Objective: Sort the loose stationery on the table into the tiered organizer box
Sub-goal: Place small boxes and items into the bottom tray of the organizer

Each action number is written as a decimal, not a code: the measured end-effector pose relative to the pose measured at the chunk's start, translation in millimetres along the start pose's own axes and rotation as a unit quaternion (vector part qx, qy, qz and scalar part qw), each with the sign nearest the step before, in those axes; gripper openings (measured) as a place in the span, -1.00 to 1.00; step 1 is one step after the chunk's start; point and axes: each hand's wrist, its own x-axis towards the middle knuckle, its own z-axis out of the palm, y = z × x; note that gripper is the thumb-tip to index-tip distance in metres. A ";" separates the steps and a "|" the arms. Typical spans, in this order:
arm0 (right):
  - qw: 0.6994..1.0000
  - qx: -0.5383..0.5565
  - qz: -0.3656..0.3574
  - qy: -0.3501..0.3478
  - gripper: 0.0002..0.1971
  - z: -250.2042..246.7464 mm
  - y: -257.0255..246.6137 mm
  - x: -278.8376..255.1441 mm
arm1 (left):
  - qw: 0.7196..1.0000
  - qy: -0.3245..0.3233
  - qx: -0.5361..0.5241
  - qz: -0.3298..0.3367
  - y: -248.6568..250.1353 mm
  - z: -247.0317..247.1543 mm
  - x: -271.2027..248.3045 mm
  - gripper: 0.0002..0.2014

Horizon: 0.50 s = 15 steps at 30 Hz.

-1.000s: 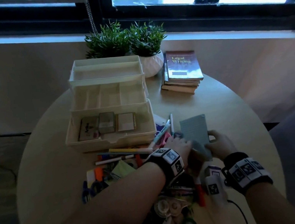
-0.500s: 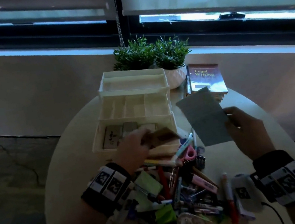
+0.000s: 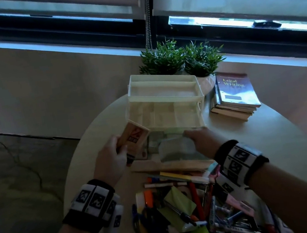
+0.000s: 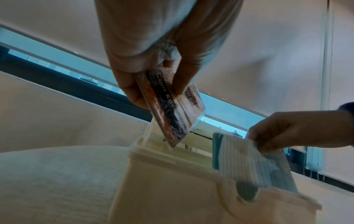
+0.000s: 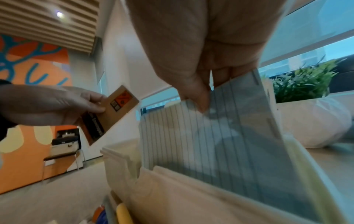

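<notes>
The organizer box (image 3: 164, 102) is set on the table (image 3: 274, 136), with two potted plants (image 3: 181, 58) behind it and a stack of books (image 3: 234, 96) to its right. Loose stationery (image 3: 194, 207) is heaped before the box, at the table's near side.

Head view dim, backlit by window strip (image 3: 214, 22); wrist views brighter, motion-blurred, edges bent by wide lens.

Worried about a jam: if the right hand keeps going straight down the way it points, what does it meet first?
Probably the bottom tier of the organizer box: the right hand pinches the lined pad, whose lower edge is already inside.
</notes>
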 end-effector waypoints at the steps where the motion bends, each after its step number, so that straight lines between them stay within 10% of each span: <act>1: 0.999 -0.028 0.011 -0.029 -0.63 2.7 -2.9 5.3 | 1.000 -0.007 -0.003 -0.001 -1.2 0.9 1.5 -0.86; 15: 0.972 -0.082 0.174 -0.132 -0.74 26.6 -27.6 46.5 | 0.999 0.016 -0.033 -0.034 -6.4 2.5 8.8 -0.61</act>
